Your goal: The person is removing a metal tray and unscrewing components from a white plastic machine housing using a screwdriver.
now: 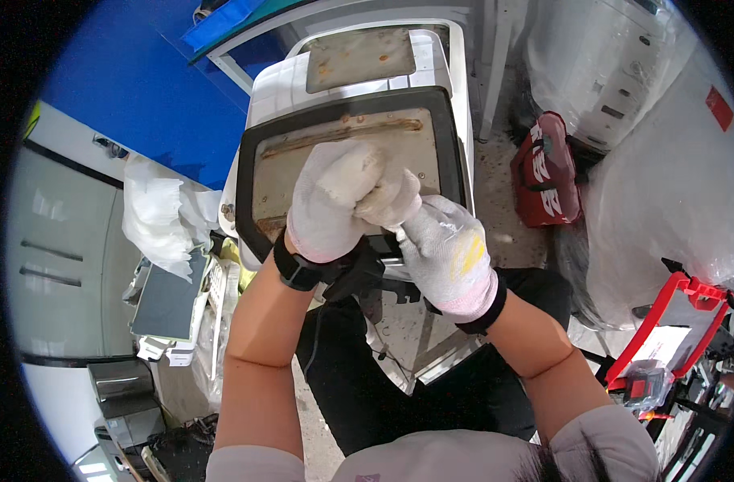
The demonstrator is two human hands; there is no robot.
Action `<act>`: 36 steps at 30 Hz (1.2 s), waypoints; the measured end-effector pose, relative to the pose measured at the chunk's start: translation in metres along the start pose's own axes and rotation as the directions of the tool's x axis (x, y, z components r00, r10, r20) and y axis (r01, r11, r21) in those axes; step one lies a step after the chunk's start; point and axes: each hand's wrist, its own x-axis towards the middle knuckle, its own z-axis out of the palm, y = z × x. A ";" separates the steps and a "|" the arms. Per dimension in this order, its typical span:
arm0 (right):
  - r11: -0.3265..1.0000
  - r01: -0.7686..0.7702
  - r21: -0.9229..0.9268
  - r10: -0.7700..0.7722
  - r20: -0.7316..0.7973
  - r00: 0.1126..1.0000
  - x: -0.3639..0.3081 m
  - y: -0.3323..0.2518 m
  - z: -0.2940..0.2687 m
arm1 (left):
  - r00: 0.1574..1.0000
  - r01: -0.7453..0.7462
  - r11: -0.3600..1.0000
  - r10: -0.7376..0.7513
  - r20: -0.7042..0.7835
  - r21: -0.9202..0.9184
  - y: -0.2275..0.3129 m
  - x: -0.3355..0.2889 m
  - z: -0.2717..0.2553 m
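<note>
Both my hands wear white work gloves and meet over a pale metal panel (294,161) with a black rim and rusty brown stains. The panel lies at the front of a white appliance (262,92). My left hand (335,197) has its fingers curled in, the glove greyed with dirt over the fingers. My right hand (447,253), with a yellow mark on its back, is closed against the fingertips of the left. Whatever lies between the fingers is hidden by the gloves. Beneath the left wrist, a black object (359,273) shows just below the panel.
A red bag (547,173) stands on the floor to the right, beside large units wrapped in clear plastic (656,185). A red-framed case (664,329) is at the lower right. White plastic sheeting (162,217) and stacked panels (170,297) lie left of the appliance.
</note>
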 end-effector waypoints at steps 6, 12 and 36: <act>0.994 -0.003 0.106 0.000 0.026 1.000 0.005 0.005 -0.001 | 0.999 -0.012 0.996 0.007 -0.049 -0.092 -0.006 0.000 0.000; 0.982 -0.033 0.188 0.027 0.032 0.999 0.006 0.017 -0.004 | 0.856 -0.011 0.995 0.058 -0.514 0.095 0.005 0.002 0.047; 0.876 -0.075 0.475 0.166 -0.150 0.975 0.022 -0.050 0.015 | 0.990 -0.074 0.745 0.134 -0.040 0.663 0.030 -0.019 0.008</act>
